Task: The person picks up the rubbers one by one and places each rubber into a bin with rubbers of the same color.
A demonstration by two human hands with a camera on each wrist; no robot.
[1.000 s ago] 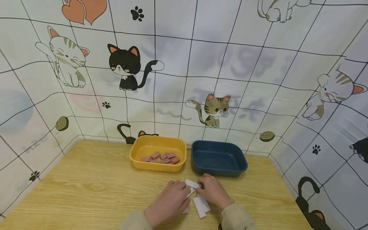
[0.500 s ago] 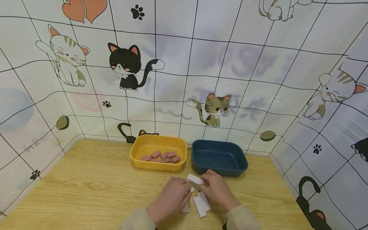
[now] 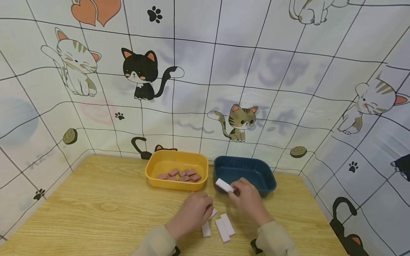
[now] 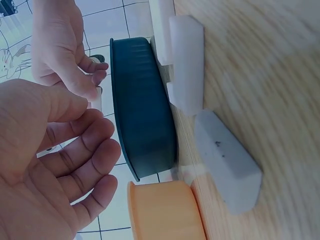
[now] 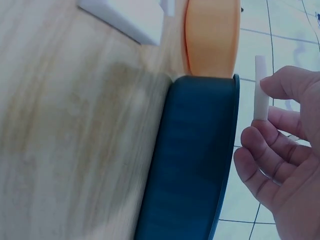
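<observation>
My right hand [image 3: 250, 200] pinches a white rectangular block [image 3: 225, 185] between thumb and fingers. In the head view the block overlaps the near left rim of the dark blue tray [image 3: 245, 164]; the right wrist view has the held block [image 5: 261, 90] higher than the tray's rim. My left hand [image 3: 192, 212], palm showing in the left wrist view with fingers [image 4: 92, 155] loosely curled, holds nothing. Several more white blocks lie on the table just right of it, two side by side [image 3: 222, 230], one partly hidden by the hand [image 3: 214, 212].
Left of the blue tray stands a yellow tray [image 3: 174, 185] with several pink blocks [image 3: 184, 173] in it. Both trays sit at the back of the wooden table [image 3: 96, 206], against a wall covering [image 3: 192, 71] printed with cats.
The right hand has lifted a white block off the table and carried it forward to the blue tray's rim. The left hand has stayed near the blocks, moving only slightly.
</observation>
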